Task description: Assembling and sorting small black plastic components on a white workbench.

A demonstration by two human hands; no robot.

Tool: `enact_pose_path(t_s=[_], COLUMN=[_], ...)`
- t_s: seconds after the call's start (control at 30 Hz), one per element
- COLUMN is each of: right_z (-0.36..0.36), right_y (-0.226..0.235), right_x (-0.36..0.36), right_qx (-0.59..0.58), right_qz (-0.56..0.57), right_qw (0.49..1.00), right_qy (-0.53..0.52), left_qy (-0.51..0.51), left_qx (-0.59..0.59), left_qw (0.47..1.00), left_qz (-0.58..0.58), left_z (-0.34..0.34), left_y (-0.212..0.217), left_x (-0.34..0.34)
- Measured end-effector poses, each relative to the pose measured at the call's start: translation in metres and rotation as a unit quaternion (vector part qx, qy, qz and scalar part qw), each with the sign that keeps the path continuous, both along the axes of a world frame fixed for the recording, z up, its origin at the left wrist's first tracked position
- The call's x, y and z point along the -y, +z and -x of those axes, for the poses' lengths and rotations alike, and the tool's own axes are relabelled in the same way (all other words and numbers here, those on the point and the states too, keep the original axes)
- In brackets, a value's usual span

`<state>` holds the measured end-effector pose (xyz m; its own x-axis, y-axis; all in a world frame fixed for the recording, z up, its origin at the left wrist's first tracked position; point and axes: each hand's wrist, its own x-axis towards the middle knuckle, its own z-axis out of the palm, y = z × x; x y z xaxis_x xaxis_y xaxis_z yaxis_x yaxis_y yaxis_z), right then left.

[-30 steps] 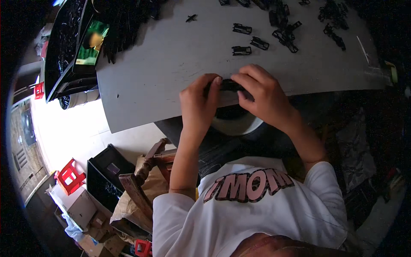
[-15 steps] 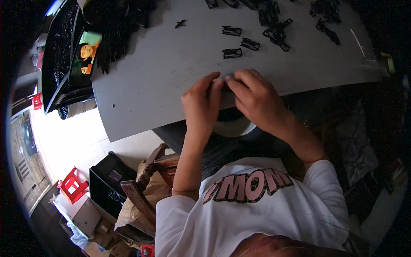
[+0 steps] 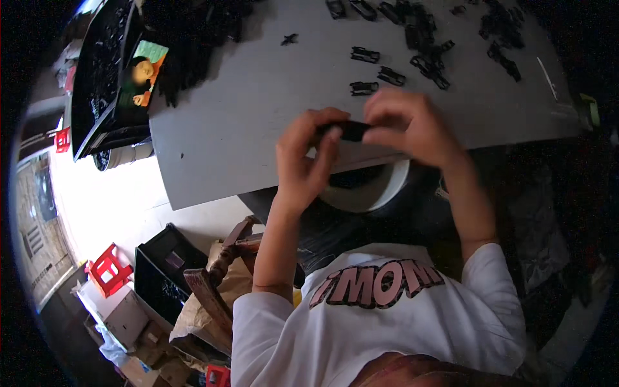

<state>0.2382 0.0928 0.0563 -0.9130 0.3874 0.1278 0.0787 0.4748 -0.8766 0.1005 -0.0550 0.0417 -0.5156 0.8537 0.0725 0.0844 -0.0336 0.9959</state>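
A small black plastic part [image 3: 352, 131] is held above the near edge of the grey table [image 3: 245, 142]. My left hand [image 3: 303, 151] is closed on its left end, with thumb and fingers pinching it. At the part's other end is my right hand [image 3: 419, 129], smeared by motion; whether its curved fingers grip the part is unclear. Just beyond my hands lie three black rectangular frame pieces: one farther back [image 3: 365, 55], one to the right [image 3: 391, 76] and one nearest [image 3: 364, 88], partly beside my right fingers.
Black part piles lie at the back right [image 3: 422, 32] and back left [image 3: 200, 45], with a small cross-shaped piece [image 3: 289, 39] between. A black bin [image 3: 100, 71] of parts stands left. Below the table edge is a white round container [image 3: 387, 193]; a wooden chair [image 3: 209, 293] stands lower left.
My hands were close together at the fingertips; my right hand has drawn away to the right and up. The black part now shows between them. The view has shifted slightly.
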Motion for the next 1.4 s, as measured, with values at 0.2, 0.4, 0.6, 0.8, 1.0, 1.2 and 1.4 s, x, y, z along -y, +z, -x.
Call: enact_pose_path(t_s=[0.2, 0.4, 0.6, 0.8, 1.0, 1.2, 1.4], right_z=[0.076, 0.092, -0.009, -0.046, -0.012, -0.005, -0.002], right_y=[-0.009, -0.025, -0.008, -0.015, -0.008, -0.019, -0.021], right_x=[-0.104, -0.127, -0.028, 0.007, -0.012, -0.021, -0.021], right_qx=[0.010, 0.162, -0.024, 0.127, 0.055, 0.102, 0.178], right_qz=[-0.352, -0.338, -0.093, -0.228, -0.290, -0.312, -0.312], right_qw=[0.921, 0.908, 0.971, 0.946, 0.922, 0.916, 0.900], right_qy=[-0.163, -0.188, -0.221, -0.191, -0.251, -0.229, -0.248], left_qy=[0.096, 0.279, 0.220, 0.167, 0.156, 0.101, 0.005], left_qx=[-0.102, -0.474, -0.484, -0.463, -0.481, -0.351, -0.172], left_qw=[0.990, 0.826, 0.826, 0.852, 0.846, 0.925, 0.982], left_qz=[-0.023, 0.122, 0.185, 0.176, 0.168, 0.106, 0.083], left_z=[0.083, 0.138, 0.143, 0.135, 0.115, 0.079, 0.029], left_y=[-0.010, -0.020, -0.018, -0.020, -0.019, -0.003, 0.005], left_x=[-0.027, -0.080, -0.081, -0.080, -0.066, -0.037, -0.012])
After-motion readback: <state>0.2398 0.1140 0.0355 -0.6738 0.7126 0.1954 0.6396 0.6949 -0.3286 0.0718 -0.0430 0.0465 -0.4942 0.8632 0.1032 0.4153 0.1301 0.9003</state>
